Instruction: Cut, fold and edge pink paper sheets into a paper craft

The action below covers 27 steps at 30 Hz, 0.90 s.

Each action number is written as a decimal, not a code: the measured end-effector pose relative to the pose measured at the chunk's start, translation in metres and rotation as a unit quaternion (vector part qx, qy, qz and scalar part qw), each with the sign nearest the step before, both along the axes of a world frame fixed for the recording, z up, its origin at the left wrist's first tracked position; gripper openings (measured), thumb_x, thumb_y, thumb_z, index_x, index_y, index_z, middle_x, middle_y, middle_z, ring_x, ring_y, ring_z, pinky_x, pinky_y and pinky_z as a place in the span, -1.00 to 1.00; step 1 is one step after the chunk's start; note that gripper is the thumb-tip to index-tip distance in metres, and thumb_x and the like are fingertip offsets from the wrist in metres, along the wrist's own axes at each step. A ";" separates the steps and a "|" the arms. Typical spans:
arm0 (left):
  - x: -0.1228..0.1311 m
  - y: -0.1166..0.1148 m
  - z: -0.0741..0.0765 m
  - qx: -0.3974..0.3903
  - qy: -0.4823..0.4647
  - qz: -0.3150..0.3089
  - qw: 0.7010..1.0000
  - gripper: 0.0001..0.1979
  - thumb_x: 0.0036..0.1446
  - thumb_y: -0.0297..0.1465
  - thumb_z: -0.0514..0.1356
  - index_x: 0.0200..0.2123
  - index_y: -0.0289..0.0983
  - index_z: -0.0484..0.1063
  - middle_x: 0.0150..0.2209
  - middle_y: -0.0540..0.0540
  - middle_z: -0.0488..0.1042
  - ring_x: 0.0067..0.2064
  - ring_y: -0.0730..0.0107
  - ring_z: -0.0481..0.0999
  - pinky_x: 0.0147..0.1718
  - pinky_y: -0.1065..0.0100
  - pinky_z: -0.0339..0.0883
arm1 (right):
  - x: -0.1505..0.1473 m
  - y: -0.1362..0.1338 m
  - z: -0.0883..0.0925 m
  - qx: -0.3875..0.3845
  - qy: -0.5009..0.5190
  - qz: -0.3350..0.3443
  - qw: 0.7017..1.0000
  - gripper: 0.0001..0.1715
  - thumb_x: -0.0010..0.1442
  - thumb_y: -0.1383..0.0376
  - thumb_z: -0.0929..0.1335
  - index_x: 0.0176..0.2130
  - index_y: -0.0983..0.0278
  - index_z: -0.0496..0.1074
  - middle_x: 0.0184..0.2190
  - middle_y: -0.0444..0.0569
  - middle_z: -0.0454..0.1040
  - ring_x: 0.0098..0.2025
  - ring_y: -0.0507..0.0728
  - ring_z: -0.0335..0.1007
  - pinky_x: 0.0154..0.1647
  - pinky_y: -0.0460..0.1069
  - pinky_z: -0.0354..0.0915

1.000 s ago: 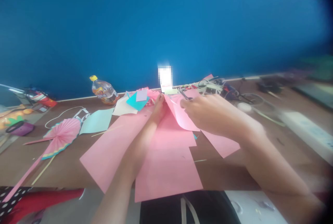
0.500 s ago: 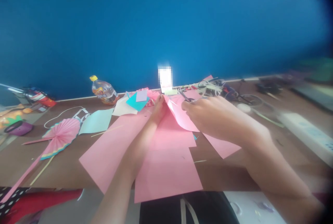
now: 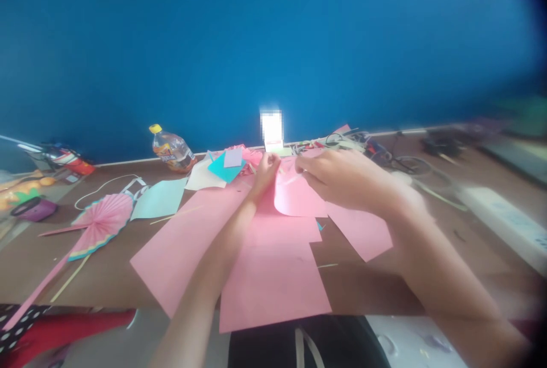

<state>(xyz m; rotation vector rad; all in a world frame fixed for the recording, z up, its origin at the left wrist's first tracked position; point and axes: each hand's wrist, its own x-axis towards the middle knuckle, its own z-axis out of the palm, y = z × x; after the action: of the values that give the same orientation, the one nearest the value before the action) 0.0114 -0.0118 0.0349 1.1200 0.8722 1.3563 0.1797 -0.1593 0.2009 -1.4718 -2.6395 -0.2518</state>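
A blue wall (image 3: 256,43) stands behind the far edge of a brown table (image 3: 371,288), which spans the view. Flat pink sheets cover its middle, the front sheet (image 3: 277,288) hanging over the near edge and the left sheet (image 3: 192,242) overhanging there too at one corner. Above them, toward the far edge, a raised pink sheet (image 3: 299,194) curls between the two hands, its bowed lower edge toward the near edge; foreshortening hides which way its long axis runs. It lies just to the right of the left hand (image 3: 268,168), the nearer one, whose fingertips are pinched together and seem to grip its upper left edge. The right hand (image 3: 337,174) is curled narrow over its upper right part; whether it touches the paper or holds anything I cannot make out. Along the left side, a pleated pink fan (image 3: 105,223) lies spread. Near the far edge, left of the middle, a yellow-capped bottle (image 3: 173,150) seems to hold some dark drink. By the far left corner sits a small purple cup (image 3: 36,208), its contents too dim to read.
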 end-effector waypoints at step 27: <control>-0.026 -0.061 0.121 -0.075 0.648 -0.338 0.679 -0.41 -0.07 -0.23 0.28 0.04 -0.21 0.20 -0.37 -0.09 0.51 -0.44 0.32 0.51 -0.43 0.35 0.36 | 0.005 0.048 -0.024 -0.011 0.082 -0.101 0.991 -0.66 0.21 0.31 0.13 -0.18 0.27 0.42 -0.46 0.01 0.42 -0.49 0.06 0.19 -0.44 -0.03 -0.14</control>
<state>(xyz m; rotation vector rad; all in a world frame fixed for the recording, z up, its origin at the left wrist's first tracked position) -0.0145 -0.0732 0.1555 1.9967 1.2676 -0.3408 0.1845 -0.1115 0.1766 -1.6909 -2.3760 -0.1120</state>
